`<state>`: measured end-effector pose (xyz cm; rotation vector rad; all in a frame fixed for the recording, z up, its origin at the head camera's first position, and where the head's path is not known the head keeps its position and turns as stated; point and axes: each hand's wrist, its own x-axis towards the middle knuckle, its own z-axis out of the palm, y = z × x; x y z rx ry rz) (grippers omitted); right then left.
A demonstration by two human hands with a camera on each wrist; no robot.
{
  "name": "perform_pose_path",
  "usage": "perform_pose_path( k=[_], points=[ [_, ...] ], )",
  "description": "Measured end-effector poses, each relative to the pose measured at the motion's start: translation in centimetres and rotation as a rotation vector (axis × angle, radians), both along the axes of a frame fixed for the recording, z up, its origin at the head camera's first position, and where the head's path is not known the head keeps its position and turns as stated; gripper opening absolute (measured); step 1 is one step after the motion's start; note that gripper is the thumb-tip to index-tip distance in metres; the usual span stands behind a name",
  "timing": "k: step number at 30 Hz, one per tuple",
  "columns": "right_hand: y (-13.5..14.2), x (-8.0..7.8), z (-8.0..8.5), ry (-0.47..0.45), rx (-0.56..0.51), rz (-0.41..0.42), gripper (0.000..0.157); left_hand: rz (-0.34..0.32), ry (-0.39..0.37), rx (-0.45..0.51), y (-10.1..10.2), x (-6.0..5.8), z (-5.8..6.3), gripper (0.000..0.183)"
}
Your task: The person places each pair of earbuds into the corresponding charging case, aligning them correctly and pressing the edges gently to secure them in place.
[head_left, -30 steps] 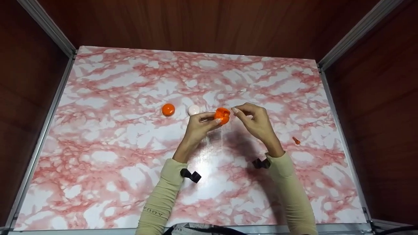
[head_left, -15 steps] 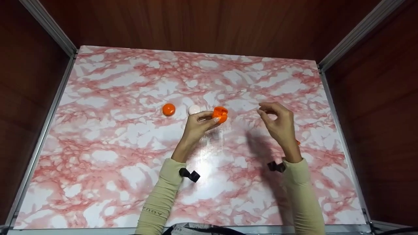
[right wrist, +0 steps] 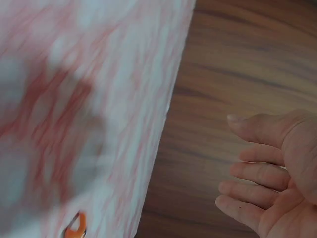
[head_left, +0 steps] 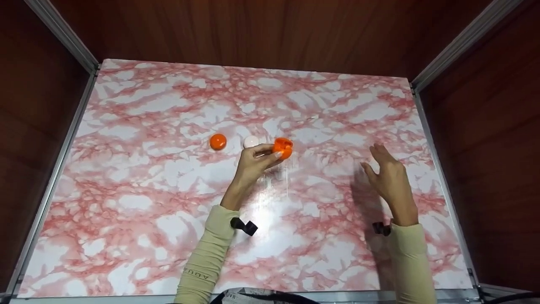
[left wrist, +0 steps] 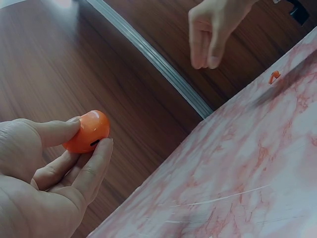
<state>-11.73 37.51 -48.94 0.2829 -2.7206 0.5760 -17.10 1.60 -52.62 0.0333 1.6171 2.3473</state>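
Between thumb and fingers, my left hand [head_left: 251, 169] holds a rounded orange case [head_left: 283, 148], raised above the table, its hollow interior showing. In the left wrist view the case [left wrist: 89, 131] has a smooth, glossy outside with a small dark slot near the fingertips. My right hand [head_left: 390, 181] hangs over the right side of the table, fingers extended and thumb apart, holding nothing. A small orange stemmed piece [left wrist: 274, 77] lies on the table there, hidden by that hand in the head view. The right wrist view shows the same piece [right wrist: 75, 226], blurred.
A glossy orange round object [head_left: 218, 142] and a whitish disc [head_left: 251, 142] sit left of the held case. The red-and-white marbled table [head_left: 168, 236] is bordered by dark wooden panels [head_left: 253, 33] at the back and both sides, with metal rails at the corners.
My right hand has moved away from the case toward the right and nearer to me, its fingers spreading out of a pinch. The left hand and case have shifted slightly left.
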Motion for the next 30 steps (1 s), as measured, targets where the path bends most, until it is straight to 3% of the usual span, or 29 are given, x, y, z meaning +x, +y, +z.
perform_pose_path(
  k=[6, 13, 24, 30],
  points=[
    [2.2, 1.3, -1.3, -0.058, 0.107, 0.041, 0.05, 0.0, -0.014, 0.005, -0.3, 0.1, -0.1, 0.038],
    [4.2, 2.1, -2.7, -0.077, 0.183, 0.125, 0.023, -0.005, 0.016, 0.01, -0.6, -0.1, -0.1, 0.035],
    [5.4, 2.8, -3.8, -0.208, 0.306, 0.056, 0.015, 0.029, -0.011, 0.009, -0.9, -0.2, 0.1, 0.035],
    [5.7, 2.7, -4.6, -0.184, 0.273, 0.021, 0.009, 0.045, -0.014, -0.028, -1.2, -0.2, 0.1, 0.036]
  ],
)
